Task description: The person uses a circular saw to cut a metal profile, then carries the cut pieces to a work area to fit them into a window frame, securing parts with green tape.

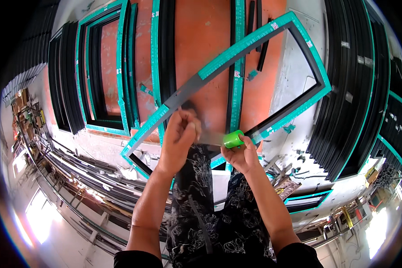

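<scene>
A small bright green roll of tape [233, 139] is gripped in the fingers of my right hand [240, 154]. From it a clear strip of tape [213, 138] stretches left, its far end pinched by my left hand [182, 134]. Beyond and around both hands lies a large dark window-like frame [236, 51], tilted across the view and faced with green printed film. Along its upper left side the film is interrupted, and a bare grey stretch [183, 91] shows just past my left hand. My left fingertips are slightly blurred.
Orange-red boards [201, 40] lie beneath, with long dark bars [167, 58] across them. Nested green-edged frames [120, 67] are at the left. Long black profiles [350, 89] are stacked at the right. A smaller frame [308, 201] lies at the lower right.
</scene>
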The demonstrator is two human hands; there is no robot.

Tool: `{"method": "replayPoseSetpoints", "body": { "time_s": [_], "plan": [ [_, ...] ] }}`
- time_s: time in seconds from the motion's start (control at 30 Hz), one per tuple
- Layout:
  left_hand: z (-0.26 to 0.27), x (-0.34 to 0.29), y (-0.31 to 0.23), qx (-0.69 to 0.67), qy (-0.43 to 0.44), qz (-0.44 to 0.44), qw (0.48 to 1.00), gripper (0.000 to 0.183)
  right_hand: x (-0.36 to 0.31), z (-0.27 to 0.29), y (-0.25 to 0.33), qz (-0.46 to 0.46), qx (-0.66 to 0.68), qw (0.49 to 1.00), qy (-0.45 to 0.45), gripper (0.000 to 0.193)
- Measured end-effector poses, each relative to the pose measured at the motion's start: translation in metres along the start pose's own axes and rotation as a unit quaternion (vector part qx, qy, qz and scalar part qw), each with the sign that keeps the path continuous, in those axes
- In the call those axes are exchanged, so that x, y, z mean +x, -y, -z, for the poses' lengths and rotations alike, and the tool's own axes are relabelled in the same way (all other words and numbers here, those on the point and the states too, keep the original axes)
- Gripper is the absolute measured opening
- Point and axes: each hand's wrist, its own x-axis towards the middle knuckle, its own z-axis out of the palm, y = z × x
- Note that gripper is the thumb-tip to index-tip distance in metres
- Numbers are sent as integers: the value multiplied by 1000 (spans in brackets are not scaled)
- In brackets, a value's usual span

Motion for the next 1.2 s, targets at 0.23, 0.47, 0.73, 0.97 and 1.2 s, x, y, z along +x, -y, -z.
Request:
{"method": "replayPoseSetpoints", "body": {
  "time_s": [0.23,0.47,0.73,0.97,1.2],
  "plan": [
    [66,221,80,132,-91,-40,986,8,136,-40,9,106,-21,988,-106,35],
    [109,348,219,261,-131,-25,956,15,305,-17,47,121,9,984,-131,22],
    [76,368,278,447,1,4,894,48,454,8,131,-46,-42,993,105,31],
    [99,382,294,390,113,33,913,56,450,-24,117,-105,-63,986,117,35],
    [109,366,291,427,80,146,889,60,296,-58,78,424,-662,607,-111,14]
  ]
}}
